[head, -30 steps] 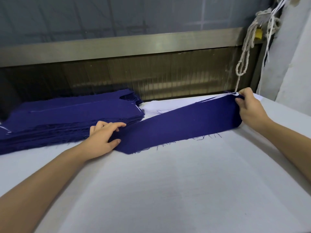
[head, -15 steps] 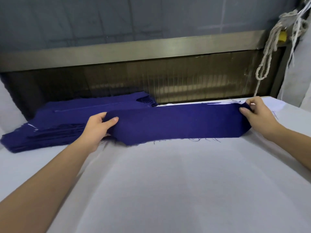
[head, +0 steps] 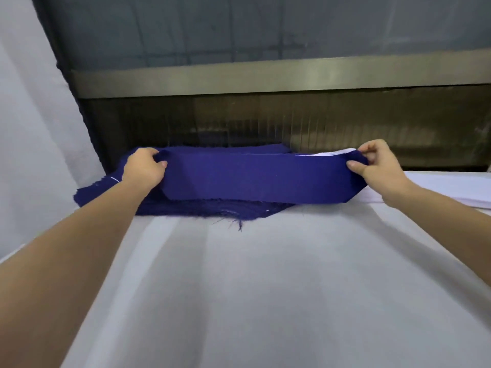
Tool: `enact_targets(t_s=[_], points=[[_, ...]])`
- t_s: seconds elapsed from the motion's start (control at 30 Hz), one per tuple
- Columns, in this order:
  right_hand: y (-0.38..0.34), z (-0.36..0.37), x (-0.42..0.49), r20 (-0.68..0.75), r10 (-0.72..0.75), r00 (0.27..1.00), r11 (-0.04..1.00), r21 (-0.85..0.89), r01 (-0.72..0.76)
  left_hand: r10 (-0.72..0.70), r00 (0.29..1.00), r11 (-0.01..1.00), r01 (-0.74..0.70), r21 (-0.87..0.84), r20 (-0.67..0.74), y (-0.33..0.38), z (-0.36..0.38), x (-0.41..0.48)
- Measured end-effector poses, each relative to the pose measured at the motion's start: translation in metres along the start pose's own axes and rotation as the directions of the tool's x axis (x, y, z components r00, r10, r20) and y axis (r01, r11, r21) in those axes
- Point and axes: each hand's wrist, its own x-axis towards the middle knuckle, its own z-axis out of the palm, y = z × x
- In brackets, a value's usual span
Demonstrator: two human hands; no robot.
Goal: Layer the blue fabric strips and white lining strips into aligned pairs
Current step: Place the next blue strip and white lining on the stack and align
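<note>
- White cloth covers the table [head: 265,301], which fills the near half of the view; faint creases run across it toward the far edge.
- Grey panelling rises behind the table, crossed by a dull metal rail [head: 265,75] with a dark ribbed panel [head: 345,123] beneath it.
- A pile of blue fabric strips [head: 212,208] lies at the far edge of the table, left of centre, with its frayed near edge toward the viewer.
- One blue strip [head: 252,179] is lifted and stretched level between both hands, hanging over the pile and hiding most of it; its right end reaches past the pile.
- White lining strips [head: 446,189] lie flat on the table at the far right, beside the pile and under the right forearm.
- A thin white edge [head: 334,153] shows just behind the top of the held strip near the right hand; whether that hand grips it too cannot be told.
- The left hand [head: 144,166] has its fingers curled over the strip's left end, thumb in front, clamped on the cloth.
- The right hand [head: 377,163] pinches the strip's right end between thumb and bent fingers.
- Loose blue threads [head: 237,223] trail from the pile's near edge onto the white cloth.
</note>
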Motion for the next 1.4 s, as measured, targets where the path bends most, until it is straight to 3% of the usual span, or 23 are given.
enact_targets(t_s=[0.13,0.27,0.43,0.83,1.27,1.4], points=[[-0.007,0.037,0.008,0.066,0.046,0.997,0.998,0.045,-0.049,-0.097,0.995,0.995,0.097,0.001,0.000,-0.024,-0.008,0.023],[-0.008,0.062,0.014,0.162,0.063,0.985,0.997,-0.048,-0.056,-0.195,0.981,0.981,0.195,-0.005,0.005,-0.050,-0.010,0.035],[-0.017,0.082,0.025,0.186,0.070,0.980,0.996,-0.066,-0.059,-0.193,0.981,0.979,0.193,0.066,-0.011,-0.065,-0.010,0.045],[-0.013,0.101,0.033,0.276,0.247,0.929,0.969,-0.074,-0.236,-0.177,0.984,0.968,0.176,0.180,-0.009,-0.074,-0.011,0.048],[-0.007,0.116,0.035,0.057,0.058,0.997,0.995,-0.089,-0.053,-0.219,0.975,0.937,0.216,0.276,-0.020,-0.075,-0.012,0.052],[-0.008,0.114,0.038,0.041,-0.045,0.998,0.951,-0.303,0.055,-0.192,0.981,0.902,0.179,0.393,-0.006,-0.068,-0.012,0.049]])
